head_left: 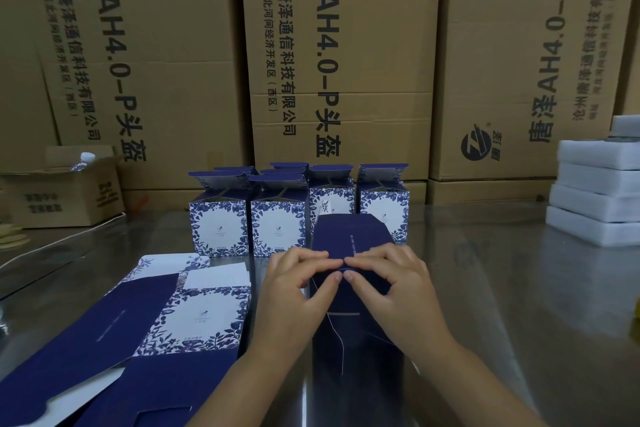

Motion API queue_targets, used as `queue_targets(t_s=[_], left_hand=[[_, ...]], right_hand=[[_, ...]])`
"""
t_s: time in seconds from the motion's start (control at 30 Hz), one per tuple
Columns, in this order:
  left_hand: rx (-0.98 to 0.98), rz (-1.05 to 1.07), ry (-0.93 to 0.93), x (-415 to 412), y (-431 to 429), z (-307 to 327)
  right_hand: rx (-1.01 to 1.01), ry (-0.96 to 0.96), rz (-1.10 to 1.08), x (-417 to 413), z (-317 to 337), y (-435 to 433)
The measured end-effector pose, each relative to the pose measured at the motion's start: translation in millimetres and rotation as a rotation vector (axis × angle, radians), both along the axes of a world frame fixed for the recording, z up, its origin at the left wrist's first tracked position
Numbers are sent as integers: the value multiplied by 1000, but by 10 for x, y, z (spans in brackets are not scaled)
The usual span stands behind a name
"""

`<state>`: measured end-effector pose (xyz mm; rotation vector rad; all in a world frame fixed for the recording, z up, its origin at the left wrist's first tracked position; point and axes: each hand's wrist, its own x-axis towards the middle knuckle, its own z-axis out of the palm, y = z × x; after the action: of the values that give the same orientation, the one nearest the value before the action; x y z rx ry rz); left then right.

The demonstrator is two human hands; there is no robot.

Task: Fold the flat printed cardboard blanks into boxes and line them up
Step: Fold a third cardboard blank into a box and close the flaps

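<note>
Bare table (pixel 485 288) right of hands open, reach clear up to white foam stack (pixel 595 191) at right edge. Left side blocked by flat blanks (pixel 166 319) lying on table. Ahead, folded boxes (pixel 277 218) stand in rows; big cartons (pixel 346 55) wall off rear. Small open carton (pixel 62 194) far left.

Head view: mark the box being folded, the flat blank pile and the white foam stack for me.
Box being folded (pixel 349 236): head view, dark blue top panel beyond the fingers.
Flat blank pile (pixel 204 317): head view, white printed panel of the top blank.
White foam stack (pixel 595 180): head view, front face of a middle slab.
</note>
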<state>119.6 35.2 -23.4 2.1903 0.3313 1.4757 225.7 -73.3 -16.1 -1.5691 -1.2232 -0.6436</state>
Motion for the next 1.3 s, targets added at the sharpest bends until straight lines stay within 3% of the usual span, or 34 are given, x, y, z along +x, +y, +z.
queue_targets(t_s=[0.33,0.63,1.13,1.3], left_hand=[[2,-1,51,-15,6,0],[22,33,-22,24,-34,-25],[36,54,29,-6,43,3],[19,67,44,-38,48,26]], right_hand=[[-31,-11,-1,-1,1,-8],[15,29,5,-18,-34,26],[-129,-65,39,85,0,-45],[-126,-2,38,139,10,-72]])
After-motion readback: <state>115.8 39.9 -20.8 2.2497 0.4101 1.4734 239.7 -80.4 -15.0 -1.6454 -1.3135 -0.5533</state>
